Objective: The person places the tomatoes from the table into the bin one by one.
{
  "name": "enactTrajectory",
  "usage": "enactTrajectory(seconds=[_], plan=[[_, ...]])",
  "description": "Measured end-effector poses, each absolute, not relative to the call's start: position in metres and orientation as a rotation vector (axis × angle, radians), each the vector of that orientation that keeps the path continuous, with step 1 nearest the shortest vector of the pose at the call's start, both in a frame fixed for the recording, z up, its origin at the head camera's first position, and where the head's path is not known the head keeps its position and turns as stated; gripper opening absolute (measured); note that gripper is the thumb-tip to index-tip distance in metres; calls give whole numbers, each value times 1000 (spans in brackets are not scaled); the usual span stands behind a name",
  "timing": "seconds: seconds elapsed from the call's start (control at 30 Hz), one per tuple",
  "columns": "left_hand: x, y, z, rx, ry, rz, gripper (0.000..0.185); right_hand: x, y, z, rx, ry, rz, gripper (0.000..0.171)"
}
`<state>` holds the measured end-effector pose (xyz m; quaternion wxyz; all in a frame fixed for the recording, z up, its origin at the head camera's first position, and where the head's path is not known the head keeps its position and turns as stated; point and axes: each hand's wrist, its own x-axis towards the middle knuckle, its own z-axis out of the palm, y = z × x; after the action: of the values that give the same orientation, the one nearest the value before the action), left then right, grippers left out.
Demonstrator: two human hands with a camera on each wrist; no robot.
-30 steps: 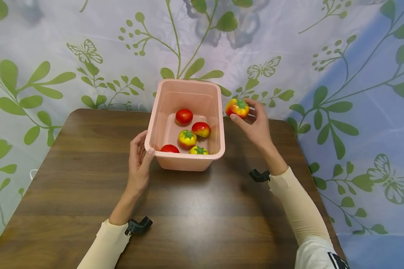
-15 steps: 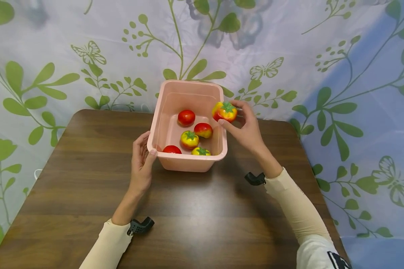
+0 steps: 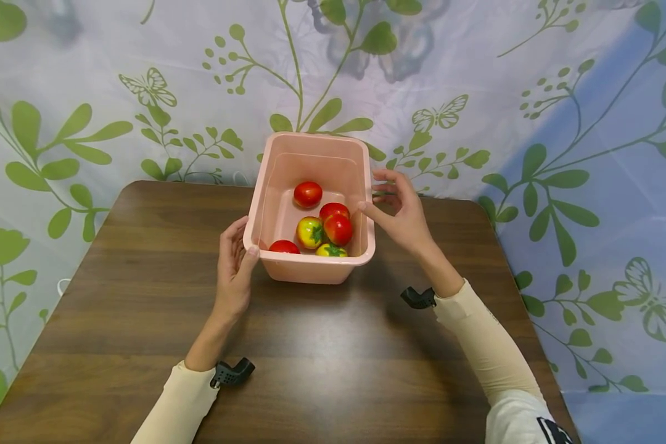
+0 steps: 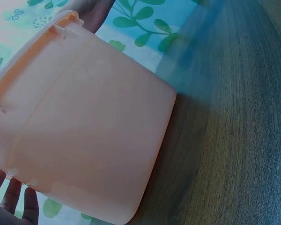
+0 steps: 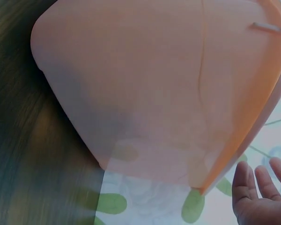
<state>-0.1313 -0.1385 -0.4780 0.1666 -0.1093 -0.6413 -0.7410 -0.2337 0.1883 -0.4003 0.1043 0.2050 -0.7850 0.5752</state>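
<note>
A pink plastic bin [image 3: 305, 271] stands on the table. My left hand [image 3: 234, 271] holds its front left corner, thumb at the rim and fingers [image 4: 31, 204] against the outer wall. Inside lie a red tomato [image 3: 308, 194], a yellow-red tomato [image 3: 309, 233] with green leaves, a red-yellow fruit [image 3: 333, 211] and a red-sided tomato [image 3: 338, 230] partly covering it. The front wall cuts off another red one [image 3: 283, 247] and a yellow one [image 3: 330, 250]. Beside the right rim, my right hand [image 3: 405, 216] has loosely bent fingers and nothing in its grasp; its thumb overlaps the rim.
The brown wooden table [image 3: 311, 370] extends in front and to both sides. Behind the bin hangs a pale cloth [image 3: 172, 37] printed with green leaves and butterflies. A black wrist mount [image 3: 233, 372] sits on each forearm.
The right hand carried the red-and-yellow tomato left over the bin and let it go; it now lies among the others, red side up. The left hand stayed on the bin.
</note>
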Motion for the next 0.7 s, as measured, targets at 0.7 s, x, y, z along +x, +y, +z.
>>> enactTrajectory(seconds=[0.7], plan=[[-133,-141,-477,-269,-1880,-2085,57,-232,196,-415,556,-2279,1710,62]])
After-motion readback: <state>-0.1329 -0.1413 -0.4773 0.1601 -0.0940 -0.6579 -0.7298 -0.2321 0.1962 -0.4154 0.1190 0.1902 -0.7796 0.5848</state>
